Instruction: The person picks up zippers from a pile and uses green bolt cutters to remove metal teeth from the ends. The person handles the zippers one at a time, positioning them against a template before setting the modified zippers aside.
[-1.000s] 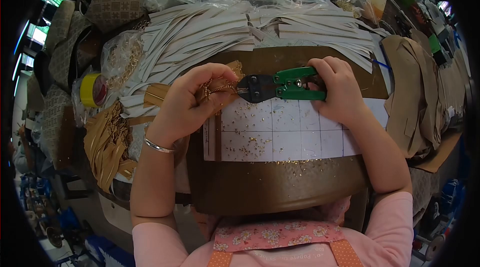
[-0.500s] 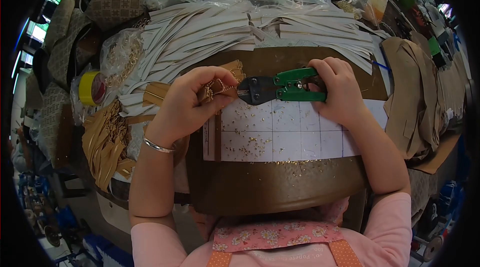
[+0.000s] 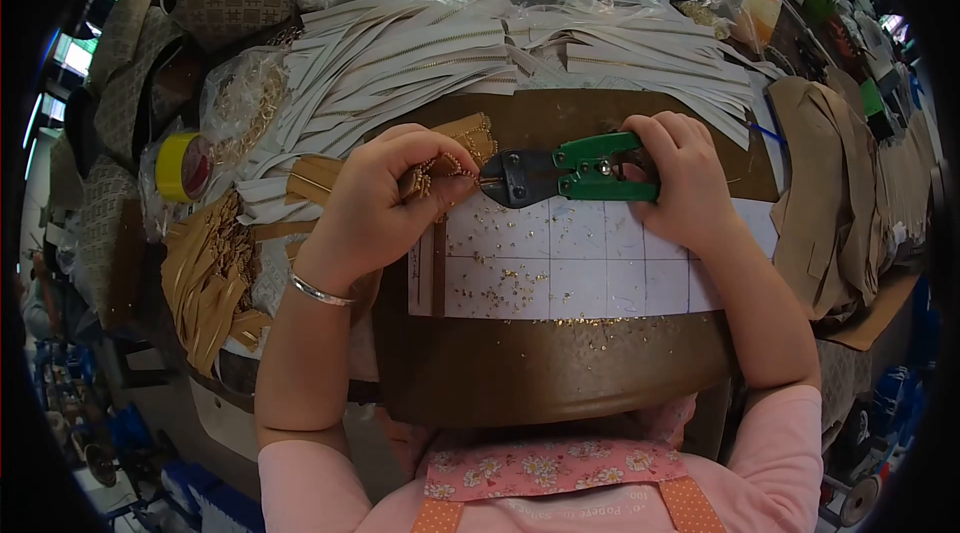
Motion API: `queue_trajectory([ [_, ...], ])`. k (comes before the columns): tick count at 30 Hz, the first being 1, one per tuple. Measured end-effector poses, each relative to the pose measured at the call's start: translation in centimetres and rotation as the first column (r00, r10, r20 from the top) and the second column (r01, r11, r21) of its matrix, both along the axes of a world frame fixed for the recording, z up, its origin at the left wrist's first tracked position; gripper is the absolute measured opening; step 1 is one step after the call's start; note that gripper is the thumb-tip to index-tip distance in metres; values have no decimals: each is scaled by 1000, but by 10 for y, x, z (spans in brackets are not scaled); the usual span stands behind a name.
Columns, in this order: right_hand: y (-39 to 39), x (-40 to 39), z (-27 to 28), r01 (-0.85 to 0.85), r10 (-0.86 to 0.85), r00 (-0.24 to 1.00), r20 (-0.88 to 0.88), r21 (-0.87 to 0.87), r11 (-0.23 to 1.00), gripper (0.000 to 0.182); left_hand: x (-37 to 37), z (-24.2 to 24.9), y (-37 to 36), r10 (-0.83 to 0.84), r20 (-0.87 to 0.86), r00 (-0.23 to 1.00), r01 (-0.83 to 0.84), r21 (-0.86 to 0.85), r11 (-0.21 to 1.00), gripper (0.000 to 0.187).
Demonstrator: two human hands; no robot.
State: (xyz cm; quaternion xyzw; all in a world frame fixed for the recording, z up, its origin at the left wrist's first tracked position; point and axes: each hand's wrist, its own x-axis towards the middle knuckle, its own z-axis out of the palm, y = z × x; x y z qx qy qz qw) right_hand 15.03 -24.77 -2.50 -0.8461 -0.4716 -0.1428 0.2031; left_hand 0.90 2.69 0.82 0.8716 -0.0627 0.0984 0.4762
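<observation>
In two hands (image 3: pixel 382 195) are one cutter (image 3: pixel 518 179) and tan zipper tape (image 3: pixel 474 134).

Head view, facing forward-down; near left hand (image 3: pixel 382 201), right hand (image 3: pixel 688 171)

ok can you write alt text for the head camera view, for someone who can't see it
A person's right hand holds green-handled cutters up to brown zipper strips pinched in the left hand. Small gold bits lie scattered on a white gridded sheet below, with white zipper strips spread out beyond.
</observation>
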Motion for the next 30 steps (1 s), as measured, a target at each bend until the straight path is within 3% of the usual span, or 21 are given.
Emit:
queue_trajectory([
  [11,1,0,-1,9,-10,1000,17,8,1000,43,1,-2,-4,15,49,999,-18,61,998,10],
  [24,1,-2,1,17,-17,1000,-4,-30,999,43,1,-8,-8,73,84,994,-74,7,997,9],
  [26,1,-3,1,22,-21,1000,7,-34,999,45,-2,-5,-8,98,-35,995,-98,10,995,7],
  [30,1,-7,2,55,-53,995,81,-26,998,48,-1,-7,-7,98,-61,993,-98,1,995,8],
])
